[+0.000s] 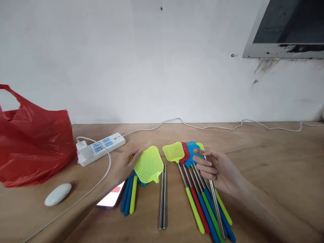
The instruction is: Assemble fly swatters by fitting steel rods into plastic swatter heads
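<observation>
My left hand (124, 165) holds a loose yellow-green swatter head (149, 164) by its left edge, just above the table. Under it lie several blue and yellow handle grips (129, 195) and a blue head. My right hand (217, 170) has its fingers curled round a bare metal rod (216, 202) that runs down toward me. It rests over a fan of assembled fly swatters (194, 189) with yellow, red, blue and green heads and grips. Two bare metal rods (163, 199) lie side by side between the hands.
A red plastic bag (32, 141) stands at the left. A white power strip (101, 146) with a plugged charger lies behind my left hand, its cable running along the wall. A white oval object (58, 194) and a phone (111, 199) lie on the wooden table (278, 162).
</observation>
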`<state>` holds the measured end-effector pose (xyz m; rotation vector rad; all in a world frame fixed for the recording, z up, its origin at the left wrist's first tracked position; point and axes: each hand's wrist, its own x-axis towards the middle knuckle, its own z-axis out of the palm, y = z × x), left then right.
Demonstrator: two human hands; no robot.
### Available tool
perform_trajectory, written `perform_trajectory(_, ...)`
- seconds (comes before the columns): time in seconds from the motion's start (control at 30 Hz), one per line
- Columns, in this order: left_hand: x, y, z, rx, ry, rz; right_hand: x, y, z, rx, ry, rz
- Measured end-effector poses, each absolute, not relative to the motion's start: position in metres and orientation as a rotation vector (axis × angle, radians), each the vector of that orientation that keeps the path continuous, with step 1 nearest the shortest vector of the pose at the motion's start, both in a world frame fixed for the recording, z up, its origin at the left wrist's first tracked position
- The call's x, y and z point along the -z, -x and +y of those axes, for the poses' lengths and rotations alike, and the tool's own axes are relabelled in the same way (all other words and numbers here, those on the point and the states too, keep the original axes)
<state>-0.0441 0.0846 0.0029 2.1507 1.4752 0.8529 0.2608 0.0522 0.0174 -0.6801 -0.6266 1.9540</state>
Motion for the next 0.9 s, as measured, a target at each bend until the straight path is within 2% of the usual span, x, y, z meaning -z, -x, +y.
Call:
perform_trajectory(0.3,0.003,0.041,0.092,-0.678,-2.485,1.751,0.006,-0.258,0.059,-2.035,0.640,-0.623)
perform_trajectory(0.47,0.013,0.033,0.067,-0.444,-2.795,1.442,0.009,-0.258,0.060,-1.997,0.604,-0.650)
perform_trajectory(0.63,0.022,0.033,0.051,-0.303,-2.797,1.264,0.007,-0.258,0.058,-1.866,0.601,-0.607)
perform_trajectory(0.9,0.021,0.041,0.051,-0.315,-2.793,1.166,-0.006,-0.252,0.048,-1.586,0.567,-0.586)
